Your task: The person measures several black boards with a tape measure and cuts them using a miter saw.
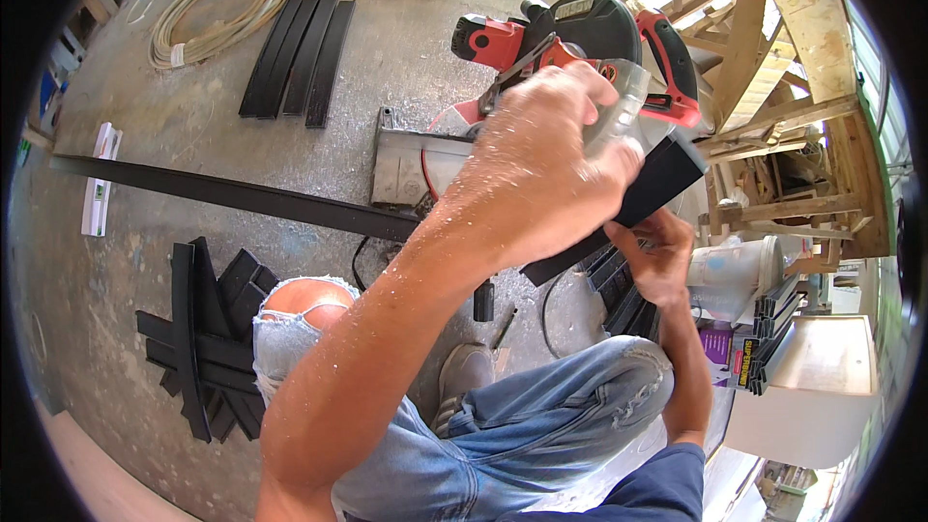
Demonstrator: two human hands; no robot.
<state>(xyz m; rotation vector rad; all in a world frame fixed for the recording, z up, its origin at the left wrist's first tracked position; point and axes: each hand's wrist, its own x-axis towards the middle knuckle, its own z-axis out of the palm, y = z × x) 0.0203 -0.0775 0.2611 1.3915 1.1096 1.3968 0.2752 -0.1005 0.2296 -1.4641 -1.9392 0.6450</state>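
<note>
My right hand [659, 259] grips a short black strip [665, 182] from below, thumb and fingers around its edge. The strip tilts up to the right, just in front of a red and black miter saw [590, 34]. Over the strip reaches my left hand [551, 150], a little blurred, thumb and fingers apart with nothing seen between them. It hides part of the saw and strip. Pale dust specks cover my left hand and forearm. One long black strip [232, 190] runs from the left to the saw's grey base [401, 169].
Several black strips [298, 58] lie side by side at the back left. Crossed short pieces [208, 338] are piled near my knee. A coiled hose [222, 14], a white level [100, 179], a white bucket [735, 271] and wooden framing [773, 58] surround the dusty concrete floor.
</note>
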